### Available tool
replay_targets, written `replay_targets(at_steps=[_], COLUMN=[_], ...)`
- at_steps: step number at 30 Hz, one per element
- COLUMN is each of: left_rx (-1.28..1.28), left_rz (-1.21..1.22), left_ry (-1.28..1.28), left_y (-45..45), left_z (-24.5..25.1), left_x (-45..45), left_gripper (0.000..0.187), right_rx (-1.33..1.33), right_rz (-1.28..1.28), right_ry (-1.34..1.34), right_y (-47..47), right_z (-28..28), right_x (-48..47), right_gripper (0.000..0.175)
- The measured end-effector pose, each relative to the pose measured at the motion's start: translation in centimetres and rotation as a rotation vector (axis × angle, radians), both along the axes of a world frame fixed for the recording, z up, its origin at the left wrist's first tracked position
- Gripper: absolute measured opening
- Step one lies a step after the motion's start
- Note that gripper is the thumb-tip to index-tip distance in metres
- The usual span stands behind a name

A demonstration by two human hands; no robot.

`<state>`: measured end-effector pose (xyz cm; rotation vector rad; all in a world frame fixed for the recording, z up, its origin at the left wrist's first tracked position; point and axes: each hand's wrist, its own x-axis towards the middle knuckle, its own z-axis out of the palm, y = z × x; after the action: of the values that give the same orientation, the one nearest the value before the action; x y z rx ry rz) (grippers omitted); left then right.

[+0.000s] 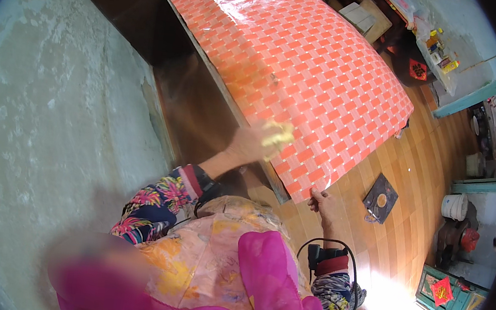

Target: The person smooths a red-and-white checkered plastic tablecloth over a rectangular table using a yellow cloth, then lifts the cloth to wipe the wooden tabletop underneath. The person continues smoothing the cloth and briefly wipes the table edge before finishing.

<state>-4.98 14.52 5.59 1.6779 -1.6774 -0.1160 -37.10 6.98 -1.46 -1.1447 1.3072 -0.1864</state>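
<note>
A red-and-pink checked plastic tablecloth (312, 75) covers a table, its weave pattern broken by a bright glare at the far end. My left hand (249, 142), blurred, holds a crumpled yellow cloth (278, 139) against or just over the near left edge of the cover. At the nearest corner, my right hand (323, 201) pinches the cover's edge between thumb and fingers. The table's bare edge (278, 188) shows beneath the cover on the left.
A dark square board (380, 198) with a round light patch lies on the wood-look floor (404, 168) to the right. A peeling wall (51, 109) runs along the left. White buckets (454, 206) stand at the far right. Bottles (448, 65) sit on a surface at the upper right.
</note>
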Motion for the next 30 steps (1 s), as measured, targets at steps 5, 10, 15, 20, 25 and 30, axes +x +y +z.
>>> replay_targets(at_steps=[5,10,15,20,25,30], left_rx=[0.278,0.464,0.113,0.585,0.349,0.556], left_rz=[-0.312,-0.328,-0.159,0.574,0.237,-0.214], left_ry=[-0.148,-0.206,-0.391,-0.097,-0.504,-0.225], left_y=[-4.0,-8.6,-11.0,-11.6,-7.7,-4.9], left_z=[-2.4,-3.9,-4.6,-6.0,-5.1,-4.2], left_x=[-5.9,-4.6,6.3,12.9,4.8,-2.4], left_gripper=[0.038,0.038,0.036,0.033,0.049,0.038], right_rx=[-0.039,-0.013,0.031,-0.001,0.008,0.082], right_rz=[0.032,-0.011,-0.052,0.002,-0.002,0.001], right_ry=[0.039,0.006,-0.05,-0.05,-0.027,0.002], right_y=[-0.2,-0.1,0.0,-0.2,-0.3,-0.6], right_z=[-0.7,-0.4,0.1,-0.3,-1.5,-1.2], right_x=[-0.1,0.1,0.0,-0.2,-0.3,-0.3], right_gripper=[0.033,0.033,0.032,0.033,0.033,0.031])
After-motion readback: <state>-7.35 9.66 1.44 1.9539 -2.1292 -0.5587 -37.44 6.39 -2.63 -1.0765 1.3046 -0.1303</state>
